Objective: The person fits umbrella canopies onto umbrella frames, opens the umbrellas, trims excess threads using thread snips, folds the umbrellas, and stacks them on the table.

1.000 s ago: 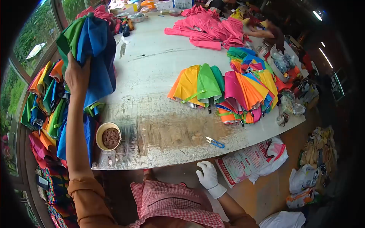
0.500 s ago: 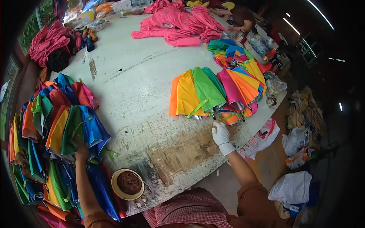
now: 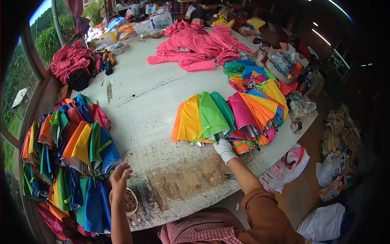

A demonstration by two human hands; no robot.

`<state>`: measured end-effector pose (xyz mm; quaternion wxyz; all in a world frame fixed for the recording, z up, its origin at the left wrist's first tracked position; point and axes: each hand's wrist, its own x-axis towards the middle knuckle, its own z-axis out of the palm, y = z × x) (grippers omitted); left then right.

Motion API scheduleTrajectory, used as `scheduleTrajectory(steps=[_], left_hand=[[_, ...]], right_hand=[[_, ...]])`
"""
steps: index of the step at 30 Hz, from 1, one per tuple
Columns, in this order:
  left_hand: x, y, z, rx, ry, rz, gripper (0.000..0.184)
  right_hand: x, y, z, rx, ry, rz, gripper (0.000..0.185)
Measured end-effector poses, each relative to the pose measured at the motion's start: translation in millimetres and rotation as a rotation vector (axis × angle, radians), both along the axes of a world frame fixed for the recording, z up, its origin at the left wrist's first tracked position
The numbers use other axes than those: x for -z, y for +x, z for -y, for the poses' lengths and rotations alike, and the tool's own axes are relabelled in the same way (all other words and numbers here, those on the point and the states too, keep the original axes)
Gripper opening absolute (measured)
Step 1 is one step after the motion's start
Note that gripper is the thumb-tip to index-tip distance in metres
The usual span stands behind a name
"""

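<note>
My right hand (image 3: pixel 224 149), in a white glove, is closed on the lower end of a multicoloured umbrella (image 3: pixel 209 116) with orange, yellow and green panels. The umbrella lies loosely folded on the table, a green strap hanging from it. My bare left hand (image 3: pixel 120 178) is raised over the table's near-left side, fingers apart and slightly curled, with nothing visible in it. Below it, partly hidden by the forearm, is a bowl of brown paste (image 3: pixel 131 202). Beside that hand, a heap of multicoloured umbrellas (image 3: pixel 83 142) hangs over the left edge.
More multicoloured umbrellas (image 3: pixel 260 107) lie at the right. Pink folded fabric (image 3: pixel 195 46) covers the far table, and a pink bundle (image 3: pixel 71 61) sits far left. Another person (image 3: pixel 273 36) is at the far right. Plastic bags (image 3: pixel 284 168) are beside the table's right edge.
My left hand has left the left umbrella heap and moved right, above the bowl. My right hand has moved slightly left and closed on the umbrella's lower end. The view has tilted up.
</note>
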<state>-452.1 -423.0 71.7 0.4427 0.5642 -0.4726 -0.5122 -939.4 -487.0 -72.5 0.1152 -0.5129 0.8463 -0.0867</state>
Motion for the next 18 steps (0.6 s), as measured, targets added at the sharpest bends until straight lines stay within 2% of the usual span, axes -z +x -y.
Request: scheduleTrajectory(steps=[1,2,4,5,7,8,10,11,12,13,14,16,18], left_hand=[[-2,-34,-5,0.045,0.061,-0.050,0.033],[1,-68,-6,0.094,0.121,-0.102,0.036],[28,-124,1,0.133,0.202,-0.247,0.046],[39,-148,6,0.112,0.252,-0.312,0.049],[57,-194,28,0.087,0.346,-0.435,0.054],[71,-207,43,0.112,0.504,-0.561,0.057],[102,-231,56,0.272,0.303,-1.125,0.059],[80,-245,56,0.113,0.195,-1.106,0.048],[18,-251,42,0.054,0.149,-1.078,0.040],[40,-221,60,0.239,0.139,-1.053,0.038],[61,-191,77,0.424,0.116,-1.015,0.037],[14,-179,80,0.382,-0.036,-0.810,0.036],[-45,-151,56,0.290,-0.168,-0.595,0.035]], right_hand=[[-11,-4,7,0.139,0.132,0.618,0.024],[-30,5,2,0.227,0.021,1.219,0.018],[-76,19,-12,0.192,-0.082,1.618,0.014],[-86,20,-16,0.127,-0.018,1.890,0.013],[-121,45,-45,0.073,-0.050,1.915,0.017],[-127,57,-59,-0.004,-0.036,1.855,0.017],[-152,85,-98,-0.127,0.040,1.791,0.020],[-156,93,-116,-0.259,0.092,1.694,0.021],[-168,93,-141,-0.347,0.126,1.635,0.022],[-155,87,-163,-0.434,0.227,1.712,0.023],[-158,78,-194,-0.451,0.278,1.646,0.024],[-179,61,-236,-0.517,0.370,1.483,0.025],[-170,72,-235,-0.620,-0.032,1.331,0.029]])
